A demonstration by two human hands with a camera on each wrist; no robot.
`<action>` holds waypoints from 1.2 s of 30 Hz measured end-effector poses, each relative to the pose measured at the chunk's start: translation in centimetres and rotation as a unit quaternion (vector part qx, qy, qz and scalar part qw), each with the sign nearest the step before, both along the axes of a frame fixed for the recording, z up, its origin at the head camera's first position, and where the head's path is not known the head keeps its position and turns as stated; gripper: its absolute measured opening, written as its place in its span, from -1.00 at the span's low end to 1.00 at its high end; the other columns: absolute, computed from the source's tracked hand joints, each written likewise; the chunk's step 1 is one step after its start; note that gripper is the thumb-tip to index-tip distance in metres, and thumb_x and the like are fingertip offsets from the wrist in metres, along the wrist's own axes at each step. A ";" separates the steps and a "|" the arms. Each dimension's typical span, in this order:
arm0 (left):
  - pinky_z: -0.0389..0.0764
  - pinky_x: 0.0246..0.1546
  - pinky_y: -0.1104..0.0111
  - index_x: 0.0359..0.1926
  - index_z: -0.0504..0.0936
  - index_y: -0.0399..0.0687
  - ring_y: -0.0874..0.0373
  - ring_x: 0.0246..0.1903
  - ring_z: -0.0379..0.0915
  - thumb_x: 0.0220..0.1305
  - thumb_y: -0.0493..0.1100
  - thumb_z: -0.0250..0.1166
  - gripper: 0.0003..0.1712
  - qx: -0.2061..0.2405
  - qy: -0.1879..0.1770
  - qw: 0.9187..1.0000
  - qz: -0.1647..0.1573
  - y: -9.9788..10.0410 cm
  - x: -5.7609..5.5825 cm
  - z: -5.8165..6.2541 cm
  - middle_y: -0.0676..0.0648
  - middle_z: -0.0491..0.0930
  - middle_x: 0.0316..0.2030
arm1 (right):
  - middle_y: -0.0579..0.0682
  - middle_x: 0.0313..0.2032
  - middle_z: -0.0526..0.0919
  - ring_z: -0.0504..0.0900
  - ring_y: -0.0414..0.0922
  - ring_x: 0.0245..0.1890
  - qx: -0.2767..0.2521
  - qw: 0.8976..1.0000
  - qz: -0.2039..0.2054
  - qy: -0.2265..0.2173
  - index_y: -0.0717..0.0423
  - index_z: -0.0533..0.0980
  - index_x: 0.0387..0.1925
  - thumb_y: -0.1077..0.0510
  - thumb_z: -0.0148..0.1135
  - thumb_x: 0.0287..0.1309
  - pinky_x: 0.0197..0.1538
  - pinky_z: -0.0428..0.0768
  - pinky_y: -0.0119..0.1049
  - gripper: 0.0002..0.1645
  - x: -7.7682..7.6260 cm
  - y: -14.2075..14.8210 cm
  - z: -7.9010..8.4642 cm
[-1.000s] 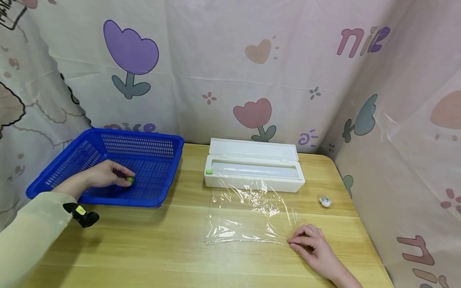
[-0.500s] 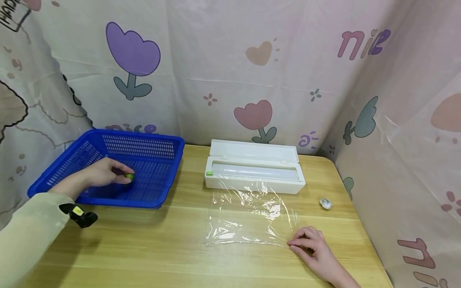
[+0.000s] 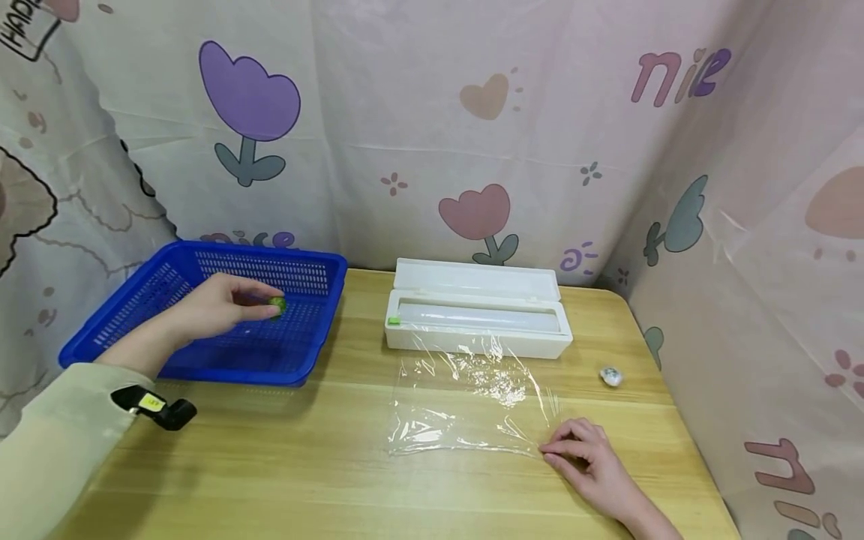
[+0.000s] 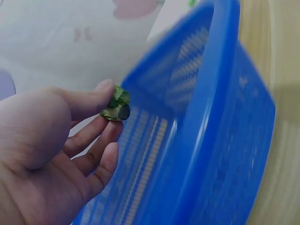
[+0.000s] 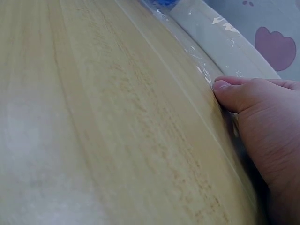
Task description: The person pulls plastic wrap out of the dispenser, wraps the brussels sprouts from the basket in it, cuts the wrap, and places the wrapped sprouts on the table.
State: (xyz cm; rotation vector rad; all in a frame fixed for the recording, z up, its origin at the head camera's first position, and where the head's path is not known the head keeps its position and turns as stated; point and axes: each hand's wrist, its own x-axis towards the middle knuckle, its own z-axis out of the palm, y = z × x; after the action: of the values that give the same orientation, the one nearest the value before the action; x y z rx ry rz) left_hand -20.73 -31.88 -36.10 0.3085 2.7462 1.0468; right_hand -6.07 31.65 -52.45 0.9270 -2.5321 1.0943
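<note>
Between thumb and fingertips, my left hand (image 3: 219, 306) pinches a small mottled green lump (image 3: 277, 305). In the left wrist view the lump (image 4: 117, 104) shows a dark round spot on one side; its kind is unclear. The hand is raised over the blue plastic basket (image 3: 322, 330). My right hand (image 3: 594, 469) pinches the near right corner of a clear sheet of cling film (image 3: 466, 405) just above the table. From a white cling film dispenser box (image 3: 472, 343) the sheet stretches toward me. The box's lid stands open, with the roll (image 3: 479, 318) visible inside.
A small whitish patterned lump (image 3: 610, 376) lies on the wooden table (image 3: 304, 465), right of the film. A printed curtain (image 3: 378, 97) hangs behind and along both sides. The basket's raised rim (image 3: 236, 376) faces me.
My left hand has lifted the green lump from the basket's floor and shifted right and away from me. The right hand keeps its pinch on the film corner.
</note>
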 end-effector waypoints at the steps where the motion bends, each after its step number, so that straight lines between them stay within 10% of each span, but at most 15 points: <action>1: 0.62 -0.02 0.10 0.28 0.70 -0.07 -0.04 0.03 0.62 0.44 0.17 0.40 -0.43 0.006 0.006 1.000 -0.004 0.7 0.2 0.2 -0.09 0.73 0.08 | -0.27 -0.11 0.62 0.48 -0.21 -0.03 0.000 1.000 0.001 0.000 -0.19 0.79 -0.13 0.43 0.56 0.07 0.15 0.15 -0.35 -0.53 0.0 0.0 0.0; 17: 0.71 -0.13 0.34 0.17 0.74 -0.17 0.04 -0.14 0.71 0.44 -0.17 0.43 -0.65 0.137 0.047 0.987 -0.066 10.9 3.2 2.7 -0.09 0.75 -0.08 | -0.26 -0.11 0.63 0.48 -0.21 -0.03 -0.002 1.000 -0.002 -0.004 -0.19 0.79 -0.13 0.43 0.56 0.06 0.17 0.14 -0.37 -0.53 -0.1 -0.1 -0.1; 36: 0.73 -0.06 0.24 0.13 0.74 -0.23 0.02 -0.10 0.70 0.39 -0.28 0.46 -0.68 0.249 -0.007 0.952 -0.178 19.2 4.5 -3.3 -0.05 0.74 -0.11 | -0.28 -0.12 0.63 0.49 -0.23 -0.04 -0.006 1.000 -0.004 -0.005 -0.20 0.79 -0.14 0.43 0.56 0.07 0.16 0.14 -0.34 -0.54 -0.1 0.0 -0.2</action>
State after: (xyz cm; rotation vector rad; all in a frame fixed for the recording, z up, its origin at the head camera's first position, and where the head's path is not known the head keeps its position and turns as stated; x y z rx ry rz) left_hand -16.26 -12.72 -39.42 0.8266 2.2468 1.5959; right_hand -6.17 31.63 -52.67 0.9092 -2.5315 1.1134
